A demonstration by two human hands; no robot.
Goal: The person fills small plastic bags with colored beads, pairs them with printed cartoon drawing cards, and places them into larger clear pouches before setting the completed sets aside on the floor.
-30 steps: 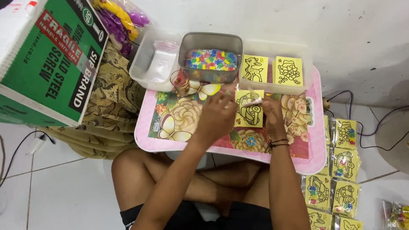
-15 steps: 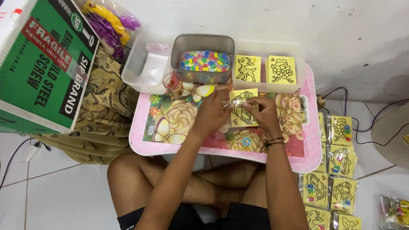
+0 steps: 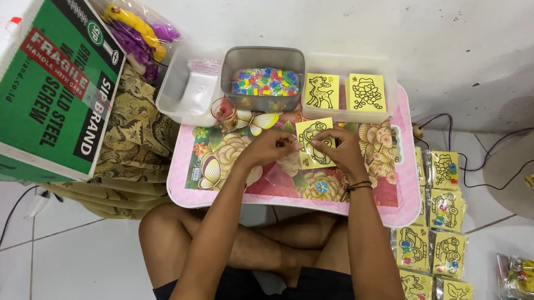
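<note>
Starting at the far left: a green and white cardboard box lying on patterned cloth, with a clear bag of yellow and purple toys tucked behind it. Next, a clear plastic tub of small packets, then a grey tub filled with bright beads, both along the back edge of a pink lap tray with a flower and butterfly print. Just in front of the two tubs, a small clear cup.

At the tray's centre, the yellow card with a black outline drawing, slightly tilted, flat or nearly flat on the tray. Left hand closed, fingertips pinched at the card's left edge. Right hand curled over the right side, fingertips pressing down on the card; dark band on that wrist. Whether something thin is caught between the left fingertips: cannot tell.

Judging from this, best done slowly: keep the right fingers pinning the card still, work the left fingertips at one edge only, avoid bending the card.

Further right, two more yellow cards in a clear tray behind. On the floor beyond, a column of bagged cards, and cables against the wall.
</note>
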